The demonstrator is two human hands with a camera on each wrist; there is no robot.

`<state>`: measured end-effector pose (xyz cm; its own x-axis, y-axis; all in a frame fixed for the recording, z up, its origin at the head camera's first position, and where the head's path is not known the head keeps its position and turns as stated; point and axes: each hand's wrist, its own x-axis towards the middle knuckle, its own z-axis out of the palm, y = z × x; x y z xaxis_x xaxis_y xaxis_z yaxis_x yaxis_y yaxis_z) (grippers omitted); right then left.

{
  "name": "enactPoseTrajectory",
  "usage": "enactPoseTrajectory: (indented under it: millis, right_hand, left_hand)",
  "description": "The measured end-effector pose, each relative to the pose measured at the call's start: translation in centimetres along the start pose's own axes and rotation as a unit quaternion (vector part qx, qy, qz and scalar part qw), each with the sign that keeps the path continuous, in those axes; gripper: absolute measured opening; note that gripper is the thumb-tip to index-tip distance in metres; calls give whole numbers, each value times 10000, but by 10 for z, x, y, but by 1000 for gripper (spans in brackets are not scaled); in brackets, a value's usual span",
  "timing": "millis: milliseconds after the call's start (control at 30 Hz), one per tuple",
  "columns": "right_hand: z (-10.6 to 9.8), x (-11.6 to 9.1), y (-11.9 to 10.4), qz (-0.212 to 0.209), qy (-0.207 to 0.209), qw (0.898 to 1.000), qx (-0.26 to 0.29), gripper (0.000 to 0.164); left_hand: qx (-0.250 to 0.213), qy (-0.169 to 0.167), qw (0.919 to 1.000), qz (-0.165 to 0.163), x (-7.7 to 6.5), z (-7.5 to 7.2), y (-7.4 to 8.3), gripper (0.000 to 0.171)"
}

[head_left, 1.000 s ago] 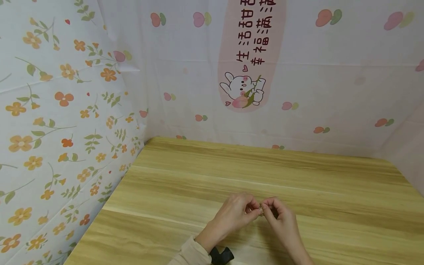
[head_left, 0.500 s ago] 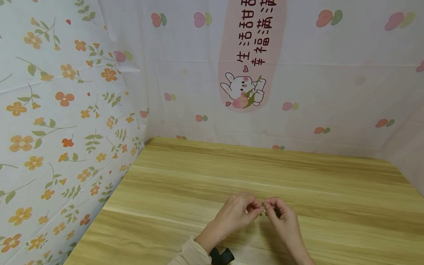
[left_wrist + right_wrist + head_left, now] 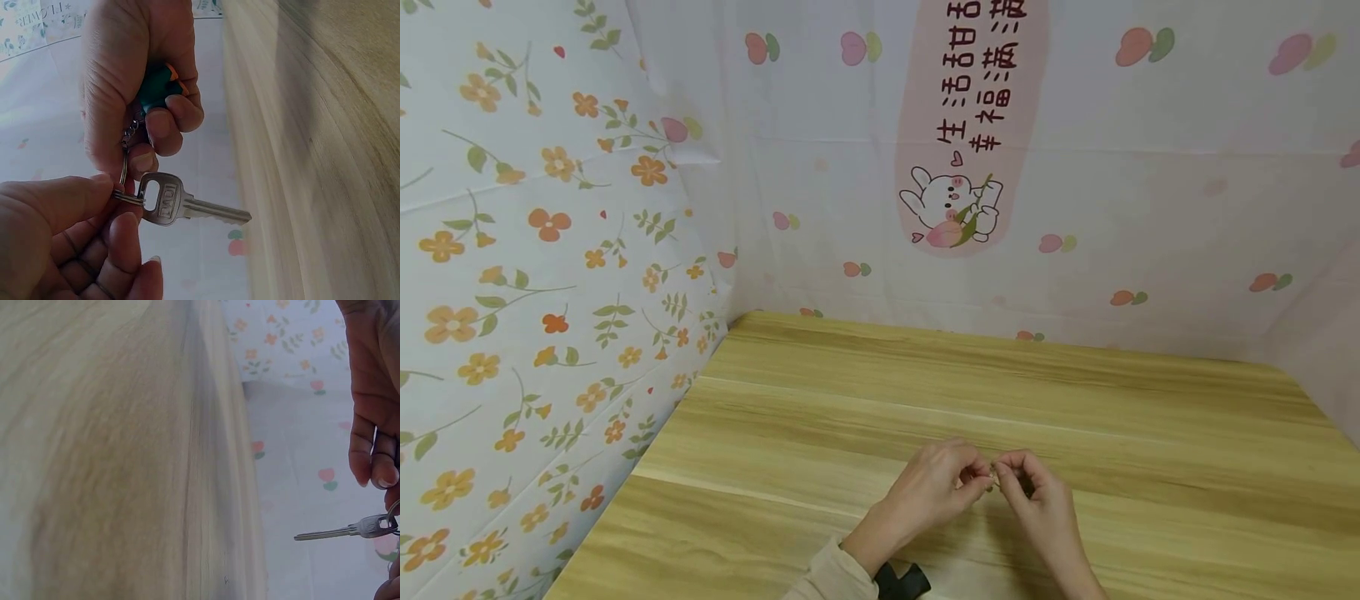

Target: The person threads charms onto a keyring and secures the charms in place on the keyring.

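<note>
My left hand [image 3: 931, 485] and right hand [image 3: 1043, 504] meet fingertip to fingertip above the wood-grain table. In the left wrist view, the left thumb and a finger pinch a metal split key ring [image 3: 128, 199], and a silver key [image 3: 164, 199] hangs through it, its blade pointing toward the table. The right fingertips grip the other side of the ring. From there a short chain [image 3: 130, 132] leads to a dark green and orange charm [image 3: 159, 87], partly hidden inside the right hand's curled fingers. The key [image 3: 369, 527] shows edge-on in the right wrist view.
Below the hands spreads the wood-grain table [image 3: 820, 400]. A tulip-print cloth [image 3: 820, 183] hangs behind it, and an orange-flower cloth [image 3: 550, 275] hangs on the left. A black strap piece [image 3: 904, 581] sits at the left wrist, by a beige sleeve [image 3: 835, 575].
The right fingertips shifted slightly right, away from the left ones, then came back a little. The left hand stays almost still, and both hands keep their grip on the ring.
</note>
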<state>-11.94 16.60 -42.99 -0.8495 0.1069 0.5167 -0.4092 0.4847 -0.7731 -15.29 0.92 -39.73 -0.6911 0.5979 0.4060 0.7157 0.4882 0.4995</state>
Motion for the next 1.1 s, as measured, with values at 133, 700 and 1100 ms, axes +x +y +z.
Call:
enactPoseTrajectory:
  millis: [133,700,1100]
  right_hand:
    - [0,0,-2,-252,-9,9997,-2,18]
    - [2,-1,2,-125,102,9998,-79,18]
    - [1,-2,-2,-93,85,9999,-2,16]
  left_hand:
    - [-25,-74,9999,-85,0,-1,1,10]
    - [-36,-57,10000,9,0,-2,1,8]
    - [37,-32,10000,-22,0,-2,1,9]
